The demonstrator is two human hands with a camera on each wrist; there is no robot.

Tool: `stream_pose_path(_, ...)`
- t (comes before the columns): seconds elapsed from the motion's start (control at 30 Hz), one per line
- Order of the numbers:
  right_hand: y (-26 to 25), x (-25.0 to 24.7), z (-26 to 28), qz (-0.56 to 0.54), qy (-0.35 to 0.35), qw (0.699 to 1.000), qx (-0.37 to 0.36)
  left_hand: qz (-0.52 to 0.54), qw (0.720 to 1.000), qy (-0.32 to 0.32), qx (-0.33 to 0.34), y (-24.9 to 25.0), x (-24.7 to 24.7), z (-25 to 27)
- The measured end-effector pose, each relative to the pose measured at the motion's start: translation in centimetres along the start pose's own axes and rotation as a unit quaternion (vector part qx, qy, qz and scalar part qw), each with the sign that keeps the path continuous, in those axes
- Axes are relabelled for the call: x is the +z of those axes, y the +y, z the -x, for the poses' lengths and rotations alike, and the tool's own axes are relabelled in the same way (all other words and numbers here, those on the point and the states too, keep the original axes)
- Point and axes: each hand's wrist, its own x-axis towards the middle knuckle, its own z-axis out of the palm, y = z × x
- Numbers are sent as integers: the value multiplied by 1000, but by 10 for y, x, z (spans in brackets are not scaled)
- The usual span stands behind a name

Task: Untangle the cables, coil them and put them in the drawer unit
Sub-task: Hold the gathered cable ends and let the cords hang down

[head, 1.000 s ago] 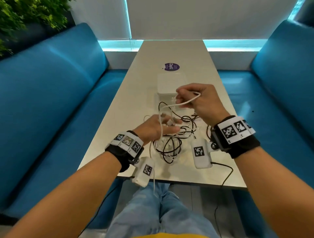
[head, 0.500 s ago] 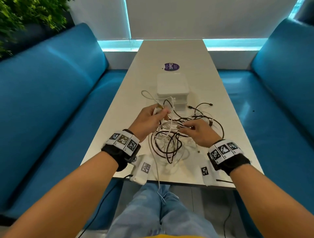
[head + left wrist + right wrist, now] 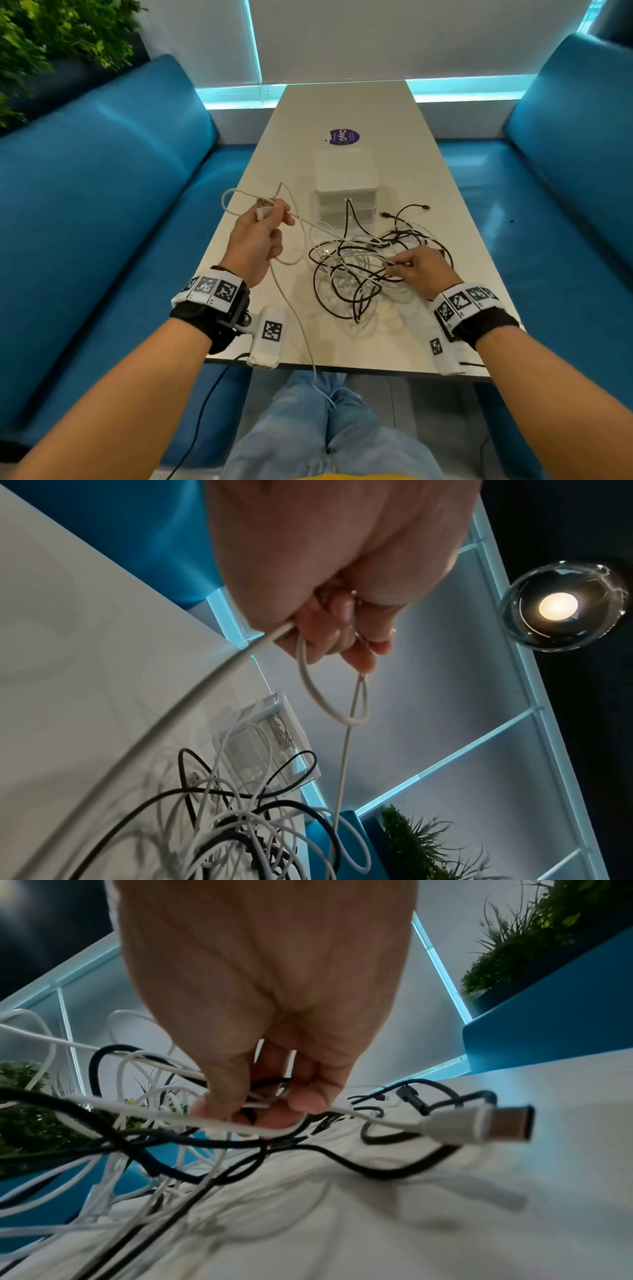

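Note:
A tangle of black and white cables (image 3: 356,274) lies on the white table (image 3: 342,102) in front of the white drawer unit (image 3: 346,186). My left hand (image 3: 260,236) is raised at the table's left side and grips a white cable (image 3: 298,219) near its plug; loops stick out past the fingers (image 3: 329,639), and the cable's tail hangs over the front edge onto my lap. My right hand (image 3: 418,270) rests on the tangle's right side and pinches white strands (image 3: 260,1126) of it. A white plug with a metal tip (image 3: 493,1126) lies close by.
A purple round sticker (image 3: 343,137) is on the table behind the drawer unit. Blue sofas (image 3: 102,205) flank the table on both sides. Green plants (image 3: 51,41) stand at the back left. Two black plug ends (image 3: 404,210) lie right of the drawer unit.
My left hand has moved left and up, pulling the white cable out of the tangle. My right hand came down from above the drawer unit onto the tangle and now holds strands there.

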Motion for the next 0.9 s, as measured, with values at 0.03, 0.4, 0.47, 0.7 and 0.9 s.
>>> stream_pose_path(0.03, -2, 0, -1, -2, -1, 1000, -1, 6, 1000, 5, 2, -1, -1, 0)
stream_pose_path(0.4, -7, 5, 0, 18, -11, 1000, -12, 21, 999, 19, 25, 1, -10, -2)
stream_pose_path(0.47, -11, 1, -1, 47, -22, 998, -24, 18, 999, 12, 46, 5, -11, -3)
stream_pose_path(0.7, -21, 4, -7, 135, -45, 990, -15, 8, 994, 15, 108, 5, -9, 0)
stream_pose_path(0.9, -55, -12, -12, 277, -103, 955, -8, -43, 995, -29, 83, 5, -2, 2)
